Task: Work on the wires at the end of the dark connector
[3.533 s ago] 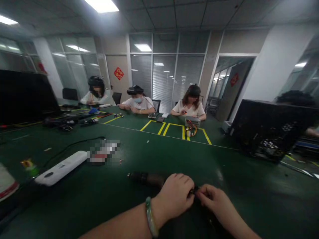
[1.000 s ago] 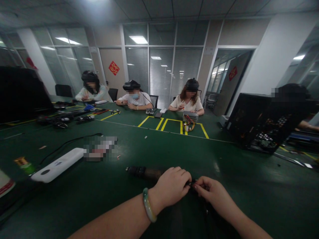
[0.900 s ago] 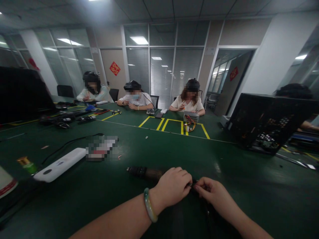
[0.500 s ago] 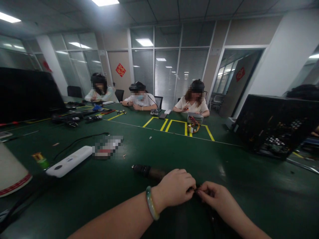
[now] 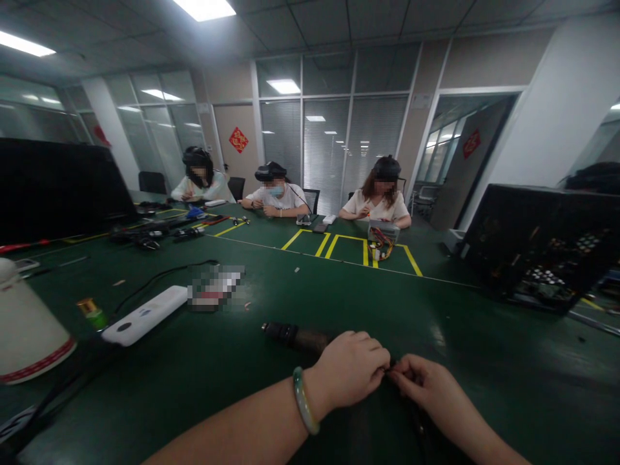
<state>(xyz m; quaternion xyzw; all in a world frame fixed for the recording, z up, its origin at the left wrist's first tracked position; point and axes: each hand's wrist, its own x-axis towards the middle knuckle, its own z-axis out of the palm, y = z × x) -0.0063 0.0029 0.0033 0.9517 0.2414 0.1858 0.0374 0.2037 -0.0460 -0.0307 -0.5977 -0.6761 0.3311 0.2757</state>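
my left hand [image 5: 351, 374] and right hand [image 5: 426, 387] meet fingertip to fingertip, both pinched shut on a small dark part [image 5: 390, 369] over the green table [image 5: 290, 290]. a dark cylindrical tool [image 5: 295, 336] lies just behind my left hand.

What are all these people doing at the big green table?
The person wearing the camera has both hands close together over the green table. The left hand, with a green bangle on its wrist, and the right hand pinch a small dark part between their fingertips; what it is cannot be made out. A dark cylindrical tool lies just behind the left hand. Across the table, three people sit bent over small parts of their own.
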